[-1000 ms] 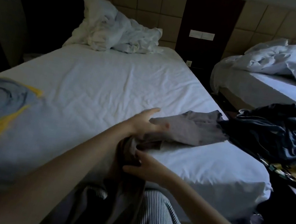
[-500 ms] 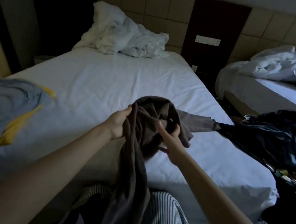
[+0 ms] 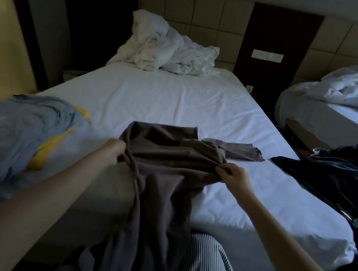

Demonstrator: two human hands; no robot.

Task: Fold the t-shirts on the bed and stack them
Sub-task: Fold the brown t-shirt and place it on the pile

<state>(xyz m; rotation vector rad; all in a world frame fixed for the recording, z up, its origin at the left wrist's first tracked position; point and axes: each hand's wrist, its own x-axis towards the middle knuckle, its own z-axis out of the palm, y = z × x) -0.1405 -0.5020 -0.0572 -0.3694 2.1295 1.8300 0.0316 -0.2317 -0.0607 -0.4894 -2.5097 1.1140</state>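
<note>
dim room, underexposed overall, cool bluish cast. brightest area is the white bed sheet (image 3: 178, 102), lit softly from the right side; no hard glare anywhere. far left corner and the doorway behind the bed go near black, no detail. the brown t-shirt (image 3: 170, 157) reads as a dark mass, folds barely separable. dark clothes pile (image 3: 342, 173) at right loses detail in shadow. forearms at the bottom edge are stretched by wide-angle distortion and soft. blue and yellow garment (image 3: 18, 134) at left is smeared with motion blur. bed edges bow outward.
</note>
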